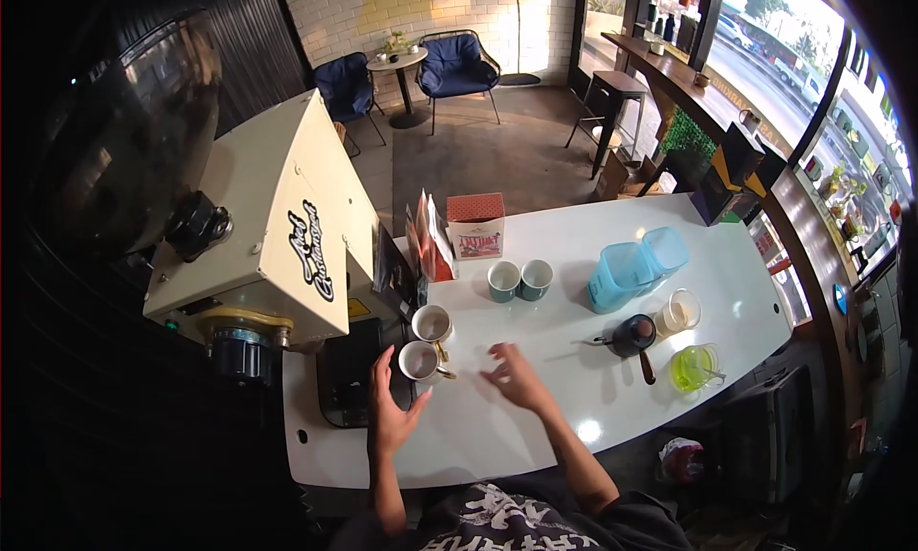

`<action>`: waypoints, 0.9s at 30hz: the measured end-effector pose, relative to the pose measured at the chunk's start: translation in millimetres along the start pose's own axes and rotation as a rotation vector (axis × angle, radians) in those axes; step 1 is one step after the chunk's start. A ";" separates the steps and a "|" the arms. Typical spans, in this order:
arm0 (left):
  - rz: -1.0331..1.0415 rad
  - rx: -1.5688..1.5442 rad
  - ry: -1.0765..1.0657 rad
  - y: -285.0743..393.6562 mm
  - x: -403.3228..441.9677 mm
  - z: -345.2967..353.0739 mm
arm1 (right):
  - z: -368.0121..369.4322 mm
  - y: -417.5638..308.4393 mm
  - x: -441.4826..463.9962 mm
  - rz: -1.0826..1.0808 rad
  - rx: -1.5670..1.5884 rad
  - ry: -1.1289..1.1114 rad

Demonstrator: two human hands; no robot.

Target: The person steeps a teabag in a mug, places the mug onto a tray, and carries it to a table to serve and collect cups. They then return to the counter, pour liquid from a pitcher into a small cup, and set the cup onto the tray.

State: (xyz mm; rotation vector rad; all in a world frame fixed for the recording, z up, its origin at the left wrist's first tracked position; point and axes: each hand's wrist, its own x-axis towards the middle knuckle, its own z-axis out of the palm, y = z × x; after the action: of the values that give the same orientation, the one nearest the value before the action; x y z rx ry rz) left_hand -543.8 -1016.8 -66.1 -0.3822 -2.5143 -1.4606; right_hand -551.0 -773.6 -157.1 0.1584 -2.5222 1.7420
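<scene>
1. The left hand (390, 412) is open, thumb and fingers spread in a wide curve at the near left side of the near cup (411, 362); whether the skin touches the cup I cannot tell.
2. The right hand (517, 379) is over the table (497, 446), to the right of that cup and apart from it. Its fingers are loosely bent, part open, and I see nothing in its grasp.
3. The near cup is upright on the table, white, with its handle pointing right, toward the right hand. Just beyond it is the far cup (432, 323), also white and upright.
4. Both white cups are just beside a black tray (349, 384), which lies to their left under the cream grinder (320, 183).
5. Farther back, two teal cups (504, 283) are upright, side by side, in front of a red and white box (476, 240). Packets (432, 243) are propped at the box's left.
6. On the right half of the table are a blue pitcher (612, 281), a dark pot (631, 335) with a brown handle, a glass (681, 309) near the pot, and a green jug (690, 369) nearer the person.
7. Beyond the table, two blue chairs (459, 64) flank a small round table (397, 62).
</scene>
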 end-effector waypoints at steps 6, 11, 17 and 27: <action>0.042 -0.466 -0.137 48.2 18.4 72.3 | -65.8 16.3 7.5 0.134 -0.125 0.318; -0.092 -0.484 -0.173 26.3 43.1 163.3 | -76.4 45.1 29.8 0.138 -0.146 0.456; -0.024 -0.247 0.127 -41.7 92.4 238.7 | -63.6 90.3 80.7 0.102 -0.244 0.506; -0.033 -0.209 0.104 -67.9 134.9 250.0 | -68.4 67.0 112.9 0.033 0.054 0.509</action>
State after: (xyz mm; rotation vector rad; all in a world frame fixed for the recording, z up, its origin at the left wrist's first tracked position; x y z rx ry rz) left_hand -705.5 -815.3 -202.2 -0.2903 -2.3057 -1.7159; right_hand -671.3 -691.0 -181.8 -0.2896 -2.1195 1.6063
